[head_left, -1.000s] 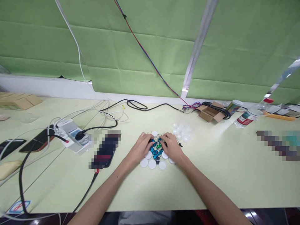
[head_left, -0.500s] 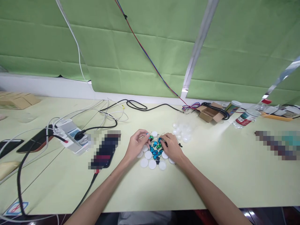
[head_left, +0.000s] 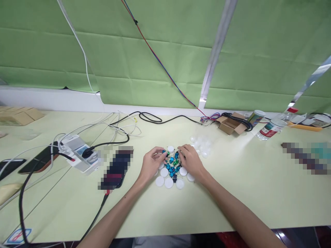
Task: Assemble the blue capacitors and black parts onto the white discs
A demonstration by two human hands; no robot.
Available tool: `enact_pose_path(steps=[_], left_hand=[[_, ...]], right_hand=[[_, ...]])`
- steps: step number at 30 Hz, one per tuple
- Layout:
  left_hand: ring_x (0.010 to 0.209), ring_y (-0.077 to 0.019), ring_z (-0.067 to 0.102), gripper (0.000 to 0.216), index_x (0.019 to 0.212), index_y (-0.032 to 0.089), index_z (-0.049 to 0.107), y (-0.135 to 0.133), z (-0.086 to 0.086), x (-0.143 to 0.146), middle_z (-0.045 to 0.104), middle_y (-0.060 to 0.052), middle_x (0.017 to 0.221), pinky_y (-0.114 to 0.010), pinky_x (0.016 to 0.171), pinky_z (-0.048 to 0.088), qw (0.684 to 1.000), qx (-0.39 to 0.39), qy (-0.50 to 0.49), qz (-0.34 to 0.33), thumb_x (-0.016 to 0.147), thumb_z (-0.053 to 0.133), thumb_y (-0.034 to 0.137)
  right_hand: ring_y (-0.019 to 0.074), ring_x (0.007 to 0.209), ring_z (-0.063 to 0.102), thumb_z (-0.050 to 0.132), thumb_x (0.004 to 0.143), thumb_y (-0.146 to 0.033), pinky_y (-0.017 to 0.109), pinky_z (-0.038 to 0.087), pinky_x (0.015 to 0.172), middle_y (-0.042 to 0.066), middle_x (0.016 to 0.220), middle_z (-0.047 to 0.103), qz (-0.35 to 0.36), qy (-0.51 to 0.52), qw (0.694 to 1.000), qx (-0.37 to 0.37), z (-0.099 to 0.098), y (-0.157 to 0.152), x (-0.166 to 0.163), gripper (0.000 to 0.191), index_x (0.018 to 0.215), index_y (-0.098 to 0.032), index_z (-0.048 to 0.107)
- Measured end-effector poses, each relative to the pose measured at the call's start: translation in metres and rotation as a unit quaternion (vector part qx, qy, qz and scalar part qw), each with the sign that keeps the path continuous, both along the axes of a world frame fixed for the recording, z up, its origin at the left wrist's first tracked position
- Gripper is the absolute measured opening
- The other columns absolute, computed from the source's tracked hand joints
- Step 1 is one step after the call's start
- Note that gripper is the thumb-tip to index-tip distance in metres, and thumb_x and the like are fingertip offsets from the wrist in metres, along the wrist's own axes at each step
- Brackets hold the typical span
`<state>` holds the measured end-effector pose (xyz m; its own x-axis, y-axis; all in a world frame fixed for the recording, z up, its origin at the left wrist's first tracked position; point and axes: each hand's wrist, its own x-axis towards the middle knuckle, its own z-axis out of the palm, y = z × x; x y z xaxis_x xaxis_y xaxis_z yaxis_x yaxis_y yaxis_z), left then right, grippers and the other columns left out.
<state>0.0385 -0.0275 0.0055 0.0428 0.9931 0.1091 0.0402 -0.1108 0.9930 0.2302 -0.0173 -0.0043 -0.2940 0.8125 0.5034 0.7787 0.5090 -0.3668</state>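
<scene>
In the middle of the table lies a pile of small blue parts (head_left: 171, 171) with thin metal pins, some green parts (head_left: 176, 162) among them. White round caps (head_left: 169, 183) ring the pile at the front and sides, and one white cap (head_left: 170, 149) lies behind it. My left hand (head_left: 153, 164) is at the pile's left edge, thumb and fingers pinched on a small blue-and-green part (head_left: 164, 152). On the right side, my right hand (head_left: 191, 161) has its fingers curled down at the pile beside a dark blue part (head_left: 176, 155). Its fingertips are partly hidden, so what they grip is unclear.
Clear plastic pieces (head_left: 203, 145) lie behind my right hand. A phone (head_left: 117, 168) with a cable and a white power strip (head_left: 80, 153) are at left. An open cardboard box (head_left: 231, 124) and a water bottle (head_left: 274, 127) stand back right. Cables run along the wall.
The fingers of my right hand have drawn closer together and shifted slightly at the pile's right side. My left hand keeps its pinch. The whole view has shifted a little.
</scene>
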Motion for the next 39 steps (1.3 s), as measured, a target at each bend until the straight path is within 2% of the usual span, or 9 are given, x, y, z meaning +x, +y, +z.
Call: enact_pose_path(steps=[7, 10, 14, 19, 22, 26, 29, 33, 39], left_hand=[[0.059, -0.0137, 0.061, 0.036, 0.088, 0.017, 0.064, 0.001, 0.003, -0.001, 0.067, -0.004, 0.079, -0.026, 0.055, 0.048, 1.000, 0.009, 0.023, 0.019, 0.070, 0.075, 0.047], [0.056, -0.0117, 0.057, 0.033, 0.090, 0.017, 0.065, 0.001, 0.003, -0.003, 0.066, -0.003, 0.078, -0.025, 0.056, 0.048, 0.999, 0.016, 0.035, 0.022, 0.072, 0.074, 0.044], [0.057, -0.0109, 0.055, 0.028, 0.088, 0.018, 0.065, 0.000, 0.007, -0.005, 0.063, -0.002, 0.076, -0.025, 0.055, 0.048, 0.999, 0.023, 0.044, 0.014, 0.074, 0.073, 0.040], [0.060, -0.0117, 0.058, 0.025, 0.085, 0.018, 0.065, -0.003, 0.011, -0.002, 0.064, -0.003, 0.084, -0.027, 0.058, 0.052, 0.999, 0.018, 0.027, -0.006, 0.073, 0.074, 0.038], [0.059, -0.0113, 0.058, 0.025, 0.089, 0.018, 0.065, -0.003, 0.007, -0.001, 0.064, -0.002, 0.086, -0.027, 0.058, 0.053, 1.000, 0.008, 0.018, -0.022, 0.074, 0.073, 0.037], [0.065, -0.0129, 0.061, 0.025, 0.095, 0.018, 0.066, -0.005, -0.002, 0.001, 0.066, -0.004, 0.089, -0.029, 0.063, 0.055, 0.999, 0.016, 0.041, -0.031, 0.079, 0.069, 0.036], [0.070, -0.0140, 0.061, 0.021, 0.097, 0.019, 0.067, -0.007, -0.006, 0.002, 0.068, -0.004, 0.092, -0.028, 0.067, 0.055, 0.991, 0.064, 0.119, -0.011, 0.082, 0.065, 0.035], [0.076, -0.0144, 0.061, 0.017, 0.099, 0.022, 0.068, -0.010, -0.007, 0.002, 0.068, -0.004, 0.096, -0.028, 0.070, 0.054, 0.962, 0.161, 0.222, 0.004, 0.088, 0.059, 0.031], [0.068, -0.0122, 0.059, 0.016, 0.100, 0.021, 0.066, -0.009, -0.009, 0.002, 0.068, -0.003, 0.093, -0.026, 0.066, 0.052, 0.944, 0.216, 0.250, 0.009, 0.090, 0.057, 0.029]], right_hand=[[0.0182, 0.079, 0.061, 0.042, 0.096, -0.013, 0.027, 0.042, 0.068, 0.007, 0.089, 0.062, 0.030, -0.089, 0.994, -0.056, 0.050, 0.027, -0.016, 0.024, 0.103, -0.019, 0.064], [0.0181, 0.081, 0.061, 0.042, 0.095, -0.011, 0.026, 0.041, 0.068, 0.008, 0.091, 0.062, 0.037, -0.091, 0.994, -0.055, 0.060, 0.038, -0.024, 0.025, 0.105, -0.018, 0.064], [0.0187, 0.079, 0.060, 0.044, 0.092, -0.008, 0.027, 0.039, 0.068, 0.008, 0.090, 0.063, 0.051, -0.114, 0.990, -0.065, 0.054, 0.049, -0.021, 0.026, 0.102, -0.020, 0.065], [0.0192, 0.071, 0.057, 0.046, 0.086, -0.004, 0.028, 0.033, 0.060, 0.008, 0.089, 0.062, 0.034, -0.179, 0.978, -0.099, 0.041, 0.051, -0.014, 0.025, 0.092, -0.020, 0.064], [0.0176, 0.065, 0.054, 0.046, 0.083, -0.002, 0.028, 0.029, 0.057, 0.008, 0.086, 0.060, 0.023, -0.202, 0.972, -0.119, 0.040, 0.048, -0.015, 0.024, 0.083, -0.020, 0.063], [0.0165, 0.069, 0.054, 0.047, 0.085, -0.004, 0.027, 0.028, 0.059, 0.008, 0.091, 0.060, 0.038, -0.217, 0.964, -0.150, 0.039, 0.049, -0.015, 0.022, 0.084, -0.018, 0.063], [0.0162, 0.070, 0.054, 0.045, 0.085, -0.005, 0.027, 0.027, 0.058, 0.008, 0.095, 0.059, 0.041, -0.234, 0.956, -0.170, 0.038, 0.050, -0.014, 0.022, 0.086, -0.017, 0.064], [0.0160, 0.071, 0.054, 0.044, 0.085, -0.004, 0.026, 0.028, 0.058, 0.008, 0.097, 0.059, 0.034, -0.240, 0.952, -0.185, 0.035, 0.052, -0.014, 0.024, 0.088, -0.017, 0.064], [0.0167, 0.078, 0.056, 0.047, 0.085, -0.005, 0.026, 0.030, 0.061, 0.009, 0.100, 0.061, 0.058, -0.231, 0.954, -0.182, 0.031, 0.056, -0.013, 0.020, 0.086, -0.015, 0.065]])
